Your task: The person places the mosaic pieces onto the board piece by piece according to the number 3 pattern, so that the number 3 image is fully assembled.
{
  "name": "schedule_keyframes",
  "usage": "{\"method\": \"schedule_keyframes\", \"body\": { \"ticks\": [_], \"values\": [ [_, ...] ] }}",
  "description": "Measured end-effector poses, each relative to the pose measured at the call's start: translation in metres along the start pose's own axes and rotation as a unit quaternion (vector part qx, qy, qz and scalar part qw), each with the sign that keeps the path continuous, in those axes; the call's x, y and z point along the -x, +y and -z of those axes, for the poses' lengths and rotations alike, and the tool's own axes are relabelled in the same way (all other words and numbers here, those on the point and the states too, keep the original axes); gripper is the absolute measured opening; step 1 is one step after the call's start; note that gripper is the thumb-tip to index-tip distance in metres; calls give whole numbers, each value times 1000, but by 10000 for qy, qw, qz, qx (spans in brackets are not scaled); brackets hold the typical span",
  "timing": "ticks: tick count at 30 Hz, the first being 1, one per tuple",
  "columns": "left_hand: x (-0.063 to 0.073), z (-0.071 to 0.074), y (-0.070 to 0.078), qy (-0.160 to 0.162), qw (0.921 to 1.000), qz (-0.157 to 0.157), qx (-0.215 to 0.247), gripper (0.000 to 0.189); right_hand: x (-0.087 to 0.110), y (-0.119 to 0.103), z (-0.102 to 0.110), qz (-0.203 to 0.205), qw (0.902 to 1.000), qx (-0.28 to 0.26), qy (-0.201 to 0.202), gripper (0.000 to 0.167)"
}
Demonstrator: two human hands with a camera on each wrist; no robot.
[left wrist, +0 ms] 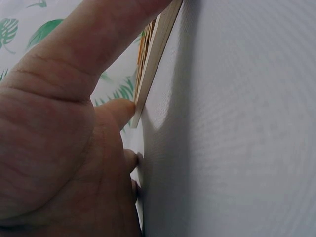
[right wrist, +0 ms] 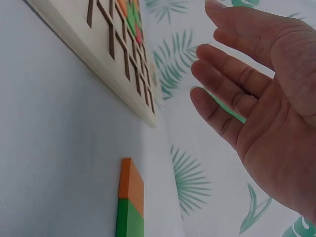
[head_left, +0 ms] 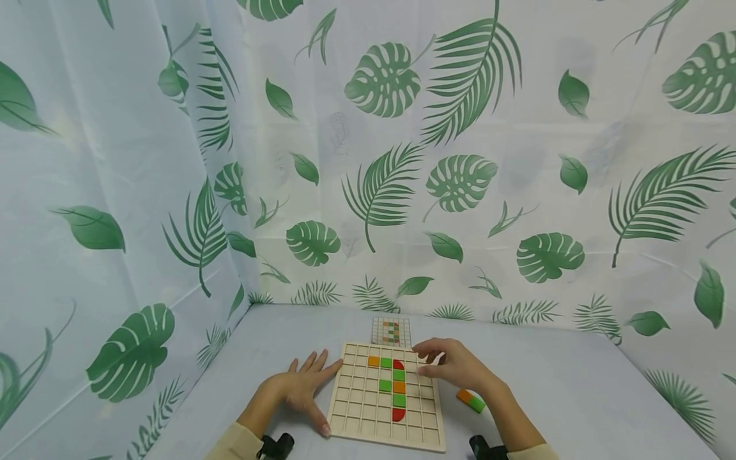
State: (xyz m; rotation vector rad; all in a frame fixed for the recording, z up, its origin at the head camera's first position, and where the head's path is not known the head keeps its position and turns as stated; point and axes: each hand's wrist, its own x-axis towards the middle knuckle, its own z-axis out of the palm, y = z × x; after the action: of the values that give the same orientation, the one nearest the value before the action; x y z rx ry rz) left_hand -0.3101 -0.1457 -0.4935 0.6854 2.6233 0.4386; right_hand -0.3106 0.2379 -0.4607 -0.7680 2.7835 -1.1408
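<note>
A wooden grid board (head_left: 368, 418) lies on the table with orange, green and red tiles (head_left: 398, 387) set in some of its squares. My left hand (head_left: 300, 388) has its fingers spread, with thumb and index finger at the board's left edge. In the left wrist view, the thumb (left wrist: 74, 49) crosses in front of the board's side (left wrist: 157, 59). Above the board's upper right part is my right hand (head_left: 454, 364), its fingers loosely bent. Nothing sits between those fingers (right wrist: 222, 64) in the right wrist view. An orange-and-green piece (head_left: 471, 400) lies right of the board, near the right wrist.
Behind the board, a small pattern card (head_left: 391, 332) shows a grid with coloured squares. White curtains (head_left: 391, 191) with green leaf prints stand at the back and left of the pale table (head_left: 552, 383).
</note>
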Motion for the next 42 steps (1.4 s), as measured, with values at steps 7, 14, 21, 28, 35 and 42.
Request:
{"method": "schedule_keyframes", "body": {
  "ticks": [7,14,21,28,35,42],
  "values": [
    [0,0,-1,24,10000,-13,25,134,6,5,10,-49,9998,40,168,39],
    [1,0,0,60,10000,-44,46,134,10,12,18,-104,9996,107,248,37],
    [2,2,1,49,10000,-42,43,134,15,23,26,-183,9994,142,245,39],
    [1,1,1,45,10000,-49,52,134,26,35,40,-327,9994,129,69,42],
    [1,1,0,47,10000,-41,55,134,35,44,49,-532,9984,-101,-167,45],
    [1,0,1,53,10000,-43,3,134,42,51,53,-777,9949,-337,-551,44]
  ]
}}
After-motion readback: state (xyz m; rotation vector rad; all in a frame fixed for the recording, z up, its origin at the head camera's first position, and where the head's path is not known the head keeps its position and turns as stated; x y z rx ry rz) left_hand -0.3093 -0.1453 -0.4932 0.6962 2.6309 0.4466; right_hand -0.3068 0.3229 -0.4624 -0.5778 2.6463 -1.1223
